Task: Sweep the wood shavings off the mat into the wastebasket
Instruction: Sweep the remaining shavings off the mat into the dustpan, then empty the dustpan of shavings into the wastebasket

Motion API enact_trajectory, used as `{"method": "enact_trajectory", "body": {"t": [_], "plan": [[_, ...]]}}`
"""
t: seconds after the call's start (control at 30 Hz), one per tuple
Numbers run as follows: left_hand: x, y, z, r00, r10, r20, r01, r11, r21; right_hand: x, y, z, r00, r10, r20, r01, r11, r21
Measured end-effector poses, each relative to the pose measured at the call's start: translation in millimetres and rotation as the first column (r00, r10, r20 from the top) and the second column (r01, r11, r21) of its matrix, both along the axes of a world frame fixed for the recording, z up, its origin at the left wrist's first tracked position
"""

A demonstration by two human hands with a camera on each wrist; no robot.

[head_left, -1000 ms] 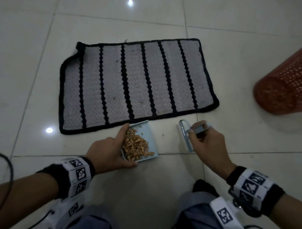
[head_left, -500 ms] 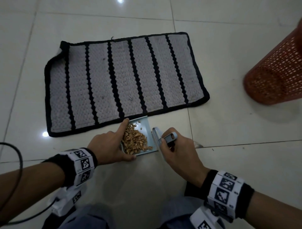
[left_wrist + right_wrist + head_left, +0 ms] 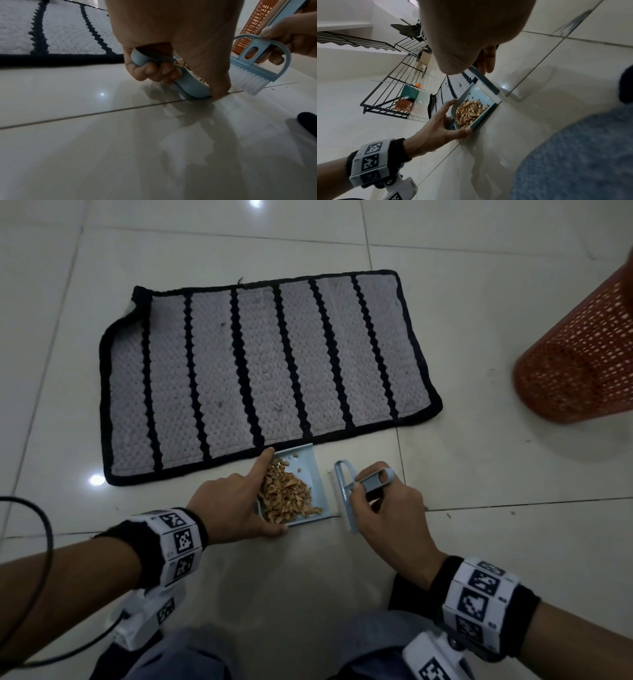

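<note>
The grey mat (image 3: 267,371) with black stripes lies flat on the tiled floor. A light blue dustpan (image 3: 317,474) sits on the floor at the mat's near edge, holding a heap of wood shavings (image 3: 284,496). My left hand (image 3: 236,501) grips the pan's handle, fingers (image 3: 154,70) curled under it and forefinger along its side. To the pan's right, my right hand (image 3: 387,508) grips the handle of a small blue brush (image 3: 344,494), whose white bristles (image 3: 248,81) touch the floor. The orange mesh wastebasket (image 3: 582,347) stands at the far right.
A black cable (image 3: 44,542) loops at the left over my forearm. My knees in blue trousers (image 3: 342,652) are at the bottom edge. In the right wrist view a black metal rack (image 3: 388,94) with small baskets stands beyond the mat.
My right hand has brought the brush leftwards, close beside the dustpan's right side. The dustpan and my left hand have stayed at the mat's edge.
</note>
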State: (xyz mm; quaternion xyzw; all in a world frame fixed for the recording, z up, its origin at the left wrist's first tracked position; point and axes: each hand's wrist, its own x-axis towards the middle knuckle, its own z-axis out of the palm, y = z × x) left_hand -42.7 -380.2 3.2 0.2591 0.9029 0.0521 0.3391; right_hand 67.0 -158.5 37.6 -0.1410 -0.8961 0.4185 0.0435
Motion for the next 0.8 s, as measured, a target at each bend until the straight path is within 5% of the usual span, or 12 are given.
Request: {"method": "enact_trajectory", "body": {"t": [0.47,0.8], "plan": [[-1.4,0.6,5.8,0.995,0.090,-0.036,-0.083,0.982,0.169,-2.5,8.1,9.6,0.998,0.058,-0.032,-0.059,0.998,-0.026],[-59.3,83.7,78.0,0.992,0.090,-0.087,-0.036,0.873,0.486,-55.9,85.2,104.9,0.983,0.031,-0.182,-0.022,0.998,0.055]]}}
